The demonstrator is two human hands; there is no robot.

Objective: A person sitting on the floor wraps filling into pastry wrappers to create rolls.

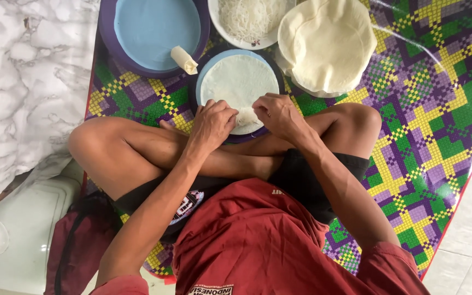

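Note:
I sit cross-legged on a colourful woven mat (427,93). In front of my shins is a small blue plate (235,54) with a round white wrapper (239,79) spread on it. My left hand (211,123) and my right hand (277,114) both pinch the near edge of that wrapper, folding it over a white filling (245,116) between my fingers. One finished roll (184,59) lies on the rim of a larger blue plate (154,30) at the upper left.
A white bowl of thin noodles (249,19) stands at the top centre. A stack of round wrappers (326,43) lies at the upper right. A marble-patterned surface (28,82) is on the left, a white container (12,235) and a dark red bag (77,246) at the lower left.

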